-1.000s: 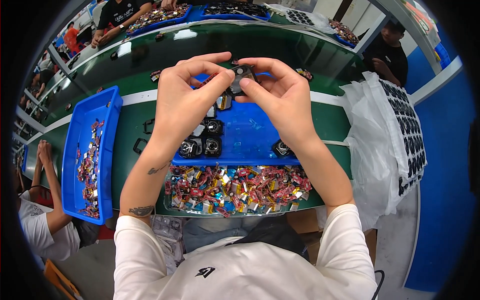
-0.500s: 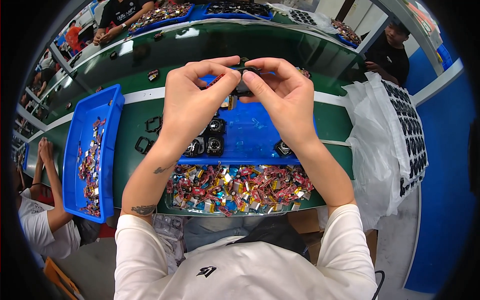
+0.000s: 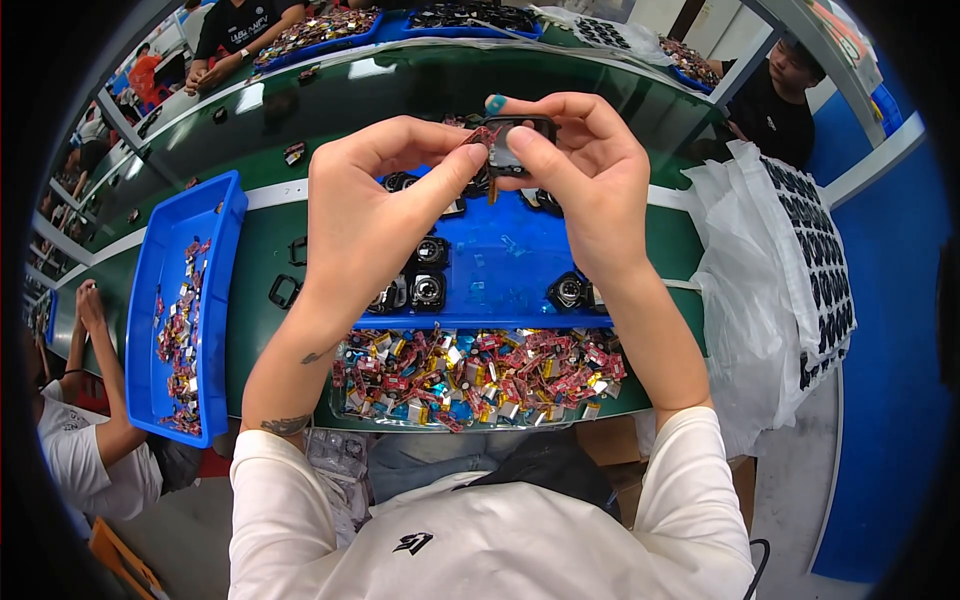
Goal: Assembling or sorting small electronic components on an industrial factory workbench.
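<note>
My left hand (image 3: 375,195) pinches a small red circuit board (image 3: 480,138) with thin wires between thumb and forefinger. Beside it, my right hand (image 3: 600,185) grips a black square watch case (image 3: 506,160), its thumb pressed over the grey inner face. The board touches or nearly touches the case's left side; the fingers partly hide where they meet. A teal piece (image 3: 495,104) sits at a fingertip of my right hand. Beneath both hands is a blue tray (image 3: 500,265) with black watch cases (image 3: 429,290) along its left side and another case (image 3: 568,291) at the right.
Nearest me lies a heap of red boards with silver and yellow parts (image 3: 480,375). A long blue bin (image 3: 140,300) of similar parts stands left. Black frames (image 3: 284,291) lie beside the tray. White plastic wrap (image 3: 745,300) and a sheet of black parts (image 3: 820,250) are right. Co-workers sit around the green conveyor (image 3: 380,95).
My right hand has turned the case so its grey inside shows more. The red board in my left hand has come against the case's left side. The teal piece at the right fingertip now shows.
</note>
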{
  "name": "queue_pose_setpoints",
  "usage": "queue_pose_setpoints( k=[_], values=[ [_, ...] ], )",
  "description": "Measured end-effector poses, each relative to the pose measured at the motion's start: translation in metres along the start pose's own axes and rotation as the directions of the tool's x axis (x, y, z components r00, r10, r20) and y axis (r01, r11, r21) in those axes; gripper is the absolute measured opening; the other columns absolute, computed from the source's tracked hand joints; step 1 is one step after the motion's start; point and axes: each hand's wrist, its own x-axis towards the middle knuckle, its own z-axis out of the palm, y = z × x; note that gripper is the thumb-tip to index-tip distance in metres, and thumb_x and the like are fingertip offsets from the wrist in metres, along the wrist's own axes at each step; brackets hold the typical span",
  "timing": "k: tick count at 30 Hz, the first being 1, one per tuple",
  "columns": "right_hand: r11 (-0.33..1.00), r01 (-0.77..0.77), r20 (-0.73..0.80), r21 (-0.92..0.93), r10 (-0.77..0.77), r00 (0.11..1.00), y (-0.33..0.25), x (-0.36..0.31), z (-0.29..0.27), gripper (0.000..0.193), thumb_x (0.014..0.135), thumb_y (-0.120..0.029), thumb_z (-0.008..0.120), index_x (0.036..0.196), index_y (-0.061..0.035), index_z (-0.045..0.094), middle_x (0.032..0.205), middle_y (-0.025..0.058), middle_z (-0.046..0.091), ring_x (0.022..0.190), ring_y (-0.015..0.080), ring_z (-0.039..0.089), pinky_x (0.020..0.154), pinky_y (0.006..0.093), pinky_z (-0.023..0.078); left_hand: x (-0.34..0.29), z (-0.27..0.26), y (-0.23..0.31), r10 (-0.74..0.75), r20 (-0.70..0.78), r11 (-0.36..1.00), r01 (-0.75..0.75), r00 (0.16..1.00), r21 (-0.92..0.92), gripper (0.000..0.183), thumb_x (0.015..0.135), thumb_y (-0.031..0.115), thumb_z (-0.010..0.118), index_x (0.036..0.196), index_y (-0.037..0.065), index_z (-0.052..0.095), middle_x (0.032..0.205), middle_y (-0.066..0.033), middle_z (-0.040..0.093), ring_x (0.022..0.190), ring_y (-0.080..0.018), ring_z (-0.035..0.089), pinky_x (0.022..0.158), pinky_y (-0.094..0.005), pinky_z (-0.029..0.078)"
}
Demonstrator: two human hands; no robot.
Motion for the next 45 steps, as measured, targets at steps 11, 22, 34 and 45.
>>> queue_pose_setpoints(
  k=[11,22,34,45],
  values=[
    [0.993,-0.031,0.001,-0.111,0.032,0.999,0.001,0.003,-0.001,0.018,0.085,-0.006,0.062,0.102,0.0022,0.060,0.089,0.0092,0.065,0.079,0.0115,0.064,0.066,0.0239,0.056,0.001,-0.002,-0.001,0.007,0.051,0.996,-0.012,0.999,0.091,0.014,0.078,0.012,0.069,0.080,-0.002,0.069,0.066,-0.0036,0.064,0.061,-0.0050,0.058,0.054,-0.0181,0.043],
    [0.969,-0.044,-0.037,-0.243,0.036,0.999,-0.003,0.001,-0.006,0.014,0.081,0.000,0.062,0.094,0.0020,0.061,0.087,0.0078,0.066,0.078,0.0084,0.063,0.068,0.0187,0.049,0.003,-0.004,-0.006,-0.222,0.268,0.910,0.298,0.937,-0.288,0.018,0.080,0.015,0.070,0.087,-0.002,0.067,0.077,-0.0051,0.066,0.068,-0.0063,0.059,0.061,-0.0184,0.045],
    [0.983,0.099,0.077,-0.155,-0.088,0.993,0.003,0.000,-0.002,0.015,0.086,-0.001,0.059,0.100,0.0031,0.057,0.096,0.0124,0.066,0.087,0.0128,0.064,0.074,0.0230,0.051,0.001,0.003,-0.011,-0.236,0.129,0.922,0.264,0.963,-0.284,0.017,0.082,0.015,0.069,0.089,0.000,0.067,0.077,-0.0037,0.067,0.066,-0.0033,0.058,0.057,-0.0151,0.041],
    [0.975,0.072,0.143,-0.209,-0.042,0.989,-0.001,0.001,-0.007,0.018,0.091,-0.009,0.052,0.105,0.0019,0.057,0.091,0.0062,0.065,0.078,0.0075,0.059,0.065,0.0188,0.046,0.010,0.001,-0.020,-0.122,0.079,0.967,0.136,0.989,-0.216,0.019,0.080,0.013,0.070,0.090,-0.003,0.065,0.077,-0.0052,0.067,0.070,-0.0051,0.060,0.063,-0.0167,0.047]
  ],
)
